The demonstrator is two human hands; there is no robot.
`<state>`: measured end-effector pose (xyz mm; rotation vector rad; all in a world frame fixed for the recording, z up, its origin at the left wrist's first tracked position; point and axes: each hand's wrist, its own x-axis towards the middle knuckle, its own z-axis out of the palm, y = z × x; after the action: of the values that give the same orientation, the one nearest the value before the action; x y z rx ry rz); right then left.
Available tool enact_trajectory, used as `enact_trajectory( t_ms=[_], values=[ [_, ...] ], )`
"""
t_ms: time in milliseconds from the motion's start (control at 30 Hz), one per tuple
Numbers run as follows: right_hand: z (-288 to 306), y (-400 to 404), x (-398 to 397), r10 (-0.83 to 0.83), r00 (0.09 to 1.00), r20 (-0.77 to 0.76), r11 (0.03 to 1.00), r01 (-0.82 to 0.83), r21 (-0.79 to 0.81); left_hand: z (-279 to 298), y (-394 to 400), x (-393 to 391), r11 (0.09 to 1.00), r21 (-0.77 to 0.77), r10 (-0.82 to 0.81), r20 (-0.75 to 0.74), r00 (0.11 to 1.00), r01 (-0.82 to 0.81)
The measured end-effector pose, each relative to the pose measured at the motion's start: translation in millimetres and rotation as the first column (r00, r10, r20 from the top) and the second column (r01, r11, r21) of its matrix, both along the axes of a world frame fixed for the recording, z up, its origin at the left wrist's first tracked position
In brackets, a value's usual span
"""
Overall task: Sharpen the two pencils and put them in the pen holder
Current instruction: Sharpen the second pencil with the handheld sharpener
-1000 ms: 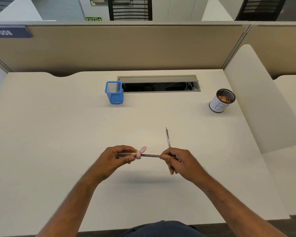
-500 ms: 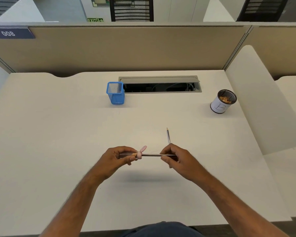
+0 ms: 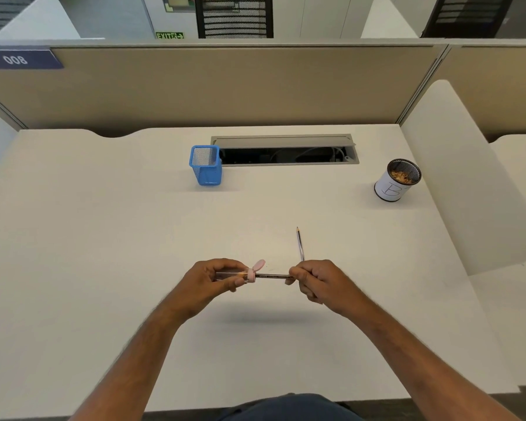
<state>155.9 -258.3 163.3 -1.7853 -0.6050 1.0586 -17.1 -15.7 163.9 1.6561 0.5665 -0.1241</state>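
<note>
My left hand (image 3: 213, 276) grips a clear pencil sharpener with a pink cap (image 3: 251, 272), held above the desk. One dark pencil (image 3: 272, 276) runs level from the sharpener to my right hand (image 3: 316, 279), which pinches its far end. A second pencil (image 3: 300, 243) lies on the white desk just beyond my right hand, its sharp tip pointing away; its near end is hidden by my fingers. The blue mesh pen holder (image 3: 206, 165) stands empty at the back, left of centre.
A white cup (image 3: 397, 181) marked with a letter and holding shavings stands at the back right. An open cable tray (image 3: 286, 153) is set into the desk beside the pen holder. A beige partition (image 3: 225, 86) closes off the back; a white side panel (image 3: 468, 177) rises on the right.
Both hands stay in place with the pencil in the sharpener; the fingers of my right hand have shifted slightly on the pencil, as in a twist.
</note>
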Motion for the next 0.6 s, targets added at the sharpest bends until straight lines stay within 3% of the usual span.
enact_trajectory(
  t_ms=[233,400,600],
  values=[
    [7,-5,-2,0.083,0.986,0.147,0.996,-0.086,0.016,2,3,0,1.000,0.000,0.020,-0.008,1.000,-0.020],
    [4,-3,-12,-0.039,0.967,0.252,0.998,0.026,0.054,2,4,-2,0.999,-0.017,0.029,0.000,1.000,-0.029],
    [2,-3,-13,-0.014,0.982,0.188,0.999,0.006,0.046,2,7,-5,1.000,-0.020,0.022,-0.005,1.000,-0.022]
  ],
)
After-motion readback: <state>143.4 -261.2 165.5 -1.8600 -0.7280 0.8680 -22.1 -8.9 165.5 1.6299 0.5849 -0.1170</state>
